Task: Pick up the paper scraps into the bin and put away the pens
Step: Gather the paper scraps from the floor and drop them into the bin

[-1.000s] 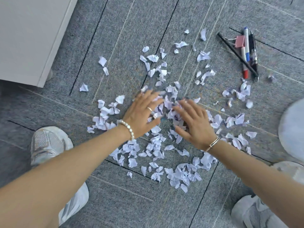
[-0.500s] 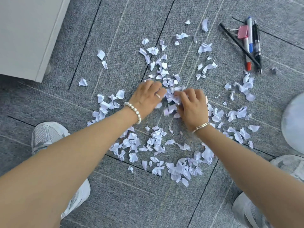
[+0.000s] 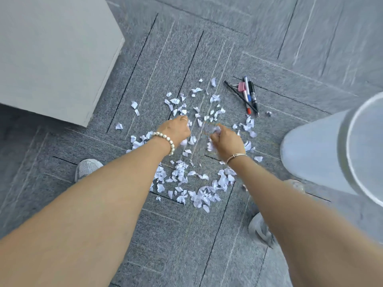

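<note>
Paper scraps [image 3: 199, 195] lie scattered on grey carpet [image 3: 176, 235], nearest cluster below both wrists. Left hand [image 3: 176, 131] and right hand [image 3: 227, 140] are each fisted around scraps, side by side. Pens [image 3: 247, 96] lie beyond; bin [image 3: 310, 154] stands right.

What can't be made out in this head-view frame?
- Inside of the tall white round bin: cut off by the right edge, so its contents are unseen.
- How many torn white paper scraps each fist holds: curled fingers of the left hand and right hand hide them.
- Pens: too small to read markings.
</note>
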`<act>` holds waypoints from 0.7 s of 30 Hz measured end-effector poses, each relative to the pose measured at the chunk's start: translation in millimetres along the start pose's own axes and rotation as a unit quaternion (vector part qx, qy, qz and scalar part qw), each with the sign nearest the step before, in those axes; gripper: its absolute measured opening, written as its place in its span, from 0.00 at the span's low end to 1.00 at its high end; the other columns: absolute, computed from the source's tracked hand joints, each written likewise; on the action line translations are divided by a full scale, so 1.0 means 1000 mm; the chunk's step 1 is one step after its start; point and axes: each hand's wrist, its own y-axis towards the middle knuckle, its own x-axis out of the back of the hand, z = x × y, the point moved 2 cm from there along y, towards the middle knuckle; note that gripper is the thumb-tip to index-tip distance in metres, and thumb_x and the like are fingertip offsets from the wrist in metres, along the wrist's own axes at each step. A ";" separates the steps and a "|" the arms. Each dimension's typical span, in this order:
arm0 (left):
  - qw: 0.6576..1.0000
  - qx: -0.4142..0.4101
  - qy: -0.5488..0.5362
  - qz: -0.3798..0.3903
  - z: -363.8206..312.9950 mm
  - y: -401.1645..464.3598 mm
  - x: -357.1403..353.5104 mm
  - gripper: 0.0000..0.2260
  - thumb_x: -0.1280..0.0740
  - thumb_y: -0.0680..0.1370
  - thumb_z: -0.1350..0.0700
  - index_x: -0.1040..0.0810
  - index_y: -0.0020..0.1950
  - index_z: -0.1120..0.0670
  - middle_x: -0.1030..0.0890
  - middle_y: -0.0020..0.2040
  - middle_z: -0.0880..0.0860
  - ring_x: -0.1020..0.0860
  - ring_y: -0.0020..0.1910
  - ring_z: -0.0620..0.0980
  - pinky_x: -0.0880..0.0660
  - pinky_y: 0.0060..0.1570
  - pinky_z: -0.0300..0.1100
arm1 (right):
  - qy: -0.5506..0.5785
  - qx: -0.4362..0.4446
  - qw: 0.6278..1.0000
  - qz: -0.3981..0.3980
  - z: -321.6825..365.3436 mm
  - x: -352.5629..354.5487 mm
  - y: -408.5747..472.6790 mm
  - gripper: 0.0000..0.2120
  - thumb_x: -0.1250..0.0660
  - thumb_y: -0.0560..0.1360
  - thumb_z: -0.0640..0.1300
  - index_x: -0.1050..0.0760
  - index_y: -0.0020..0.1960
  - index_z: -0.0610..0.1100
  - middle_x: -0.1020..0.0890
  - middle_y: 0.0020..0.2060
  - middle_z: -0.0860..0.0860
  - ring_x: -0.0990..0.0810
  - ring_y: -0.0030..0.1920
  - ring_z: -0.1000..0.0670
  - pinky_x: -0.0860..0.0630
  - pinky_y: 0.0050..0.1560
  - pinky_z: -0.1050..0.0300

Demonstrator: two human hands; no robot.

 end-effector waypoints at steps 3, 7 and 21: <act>0.999 0.013 -0.047 -0.019 -0.027 -0.036 0.045 0.12 0.47 0.79 0.57 0.32 0.58 0.61 0.29 0.47 0.56 0.30 0.33 0.48 0.31 0.28 0.38 | 0.027 -0.031 0.999 -0.017 0.009 0.045 -0.040 0.10 0.47 0.78 0.44 0.33 0.50 0.39 0.28 0.36 0.46 0.29 0.36 0.46 0.40 0.28 0.58; 0.995 -0.009 -0.066 -0.076 -0.072 -0.071 0.100 0.10 0.47 0.78 0.57 0.30 0.53 0.61 0.26 0.48 0.58 0.34 0.29 0.47 0.37 0.25 0.37 | 0.046 -0.034 0.996 -0.074 0.008 0.106 -0.082 0.11 0.47 0.78 0.44 0.30 0.50 0.37 0.23 0.43 0.39 0.24 0.42 0.41 0.38 0.36 0.56; 0.965 -0.171 -0.008 -0.199 -0.329 -0.071 0.181 0.11 0.45 0.77 0.58 0.29 0.52 0.63 0.25 0.52 0.62 0.25 0.47 0.60 0.36 0.37 0.45 | 0.082 -0.134 0.950 -0.270 -0.151 0.272 -0.175 0.23 0.51 0.71 0.54 0.29 0.53 0.38 0.22 0.49 0.37 0.24 0.50 0.39 0.38 0.40 0.57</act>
